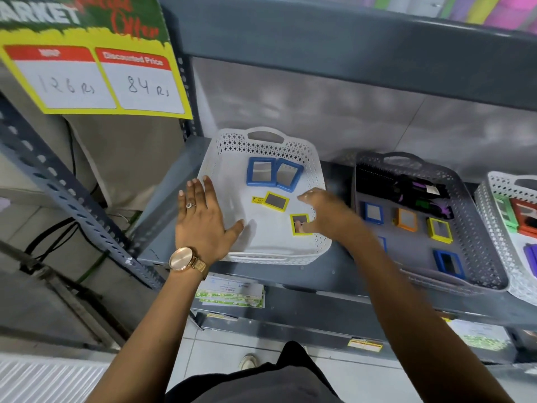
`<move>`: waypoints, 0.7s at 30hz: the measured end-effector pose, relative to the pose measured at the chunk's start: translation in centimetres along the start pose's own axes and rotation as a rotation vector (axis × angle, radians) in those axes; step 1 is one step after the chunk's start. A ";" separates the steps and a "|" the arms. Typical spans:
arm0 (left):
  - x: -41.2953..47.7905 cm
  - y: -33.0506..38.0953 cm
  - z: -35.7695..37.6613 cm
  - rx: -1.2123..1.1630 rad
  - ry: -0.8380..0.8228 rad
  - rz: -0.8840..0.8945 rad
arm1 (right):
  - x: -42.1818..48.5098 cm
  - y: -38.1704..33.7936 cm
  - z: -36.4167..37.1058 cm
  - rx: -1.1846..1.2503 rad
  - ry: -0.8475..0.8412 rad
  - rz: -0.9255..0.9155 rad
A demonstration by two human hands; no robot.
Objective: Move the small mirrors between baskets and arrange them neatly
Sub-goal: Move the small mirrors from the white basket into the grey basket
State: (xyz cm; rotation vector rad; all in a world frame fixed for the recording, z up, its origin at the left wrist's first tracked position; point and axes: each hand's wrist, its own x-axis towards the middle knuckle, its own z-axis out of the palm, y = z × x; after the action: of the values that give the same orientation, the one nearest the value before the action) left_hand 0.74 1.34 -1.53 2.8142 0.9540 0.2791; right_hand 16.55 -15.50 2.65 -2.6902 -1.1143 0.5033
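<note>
A white basket (220, 167) on the grey shelf holds two blue-framed mirrors (260, 171) side by side at the back, a yellow-framed mirror (276, 201) in the middle and another yellow-framed mirror (299, 225) near the front right. My left hand (203, 219) lies flat, fingers spread, on the basket's left wall. My right hand (325, 216) hovers blurred over the front yellow mirror, its fingers at the frame's right edge. A grey basket (476, 228) to the right holds blue, orange and yellow framed mirrors (439, 230).
Black combs and brushes (406, 187) fill the back of the grey basket. Another white basket (494, 205) with green, red and purple items stands at far right. A yellow price sign (96, 80) hangs upper left. Leaflets (232, 295) lie under the shelf.
</note>
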 end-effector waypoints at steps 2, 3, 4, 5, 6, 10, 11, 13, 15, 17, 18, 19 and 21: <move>0.0 0.1 -0.1 -0.013 -0.003 0.000 | 1.1 -0.6 1.3 -0.061 -0.019 -0.017; 0.0 0.0 -0.1 -0.015 -0.006 0.000 | 1.4 -0.8 1.7 -0.075 -0.028 -0.013; 0.0 0.1 -0.1 -0.014 -0.009 0.000 | 1.5 -0.9 2.0 -0.086 -0.050 -0.007; 0.0 0.1 -0.1 -0.010 -0.009 0.001 | 1.6 -1.1 2.0 -0.095 -0.081 -0.006; 0.0 0.1 -0.1 -0.004 -0.010 -0.001 | 1.6 -1.2 2.1 -0.091 -0.098 -0.003; 0.0 0.0 0.0 0.037 -0.026 -0.006 | 1.9 -0.8 2.3 -0.056 -0.074 -0.035; 0.0 -0.1 0.1 0.044 -0.025 -0.006 | 2.0 -0.7 2.4 -0.038 -0.060 -0.039; 0.0 -0.1 0.1 0.049 -0.024 -0.004 | 2.0 -0.4 2.5 0.018 -0.037 -0.047; 0.0 -0.1 0.2 0.041 -0.020 -0.005 | 1.8 -0.5 2.3 0.130 -0.013 -0.083; 0.1 -0.1 0.2 0.035 -0.018 -0.002 | 0.8 -0.6 1.3 0.255 0.076 -0.117; 0.1 -0.1 0.3 0.034 -0.019 -0.001 | 0.0 -0.6 0.6 0.287 0.137 -0.125; 0.1 -0.1 0.3 0.036 -0.019 0.000 | -0.7 -0.4 -0.1 0.311 0.195 -0.123; 0.0 -0.1 0.3 0.040 -0.025 -0.001 | -2.2 0.4 -1.3 0.414 0.297 -0.086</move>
State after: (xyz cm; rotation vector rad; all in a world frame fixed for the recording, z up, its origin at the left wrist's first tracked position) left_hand 0.77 1.45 -1.87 2.8458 0.9662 0.2264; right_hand 15.90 -17.41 4.28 -2.2569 -0.9194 0.2702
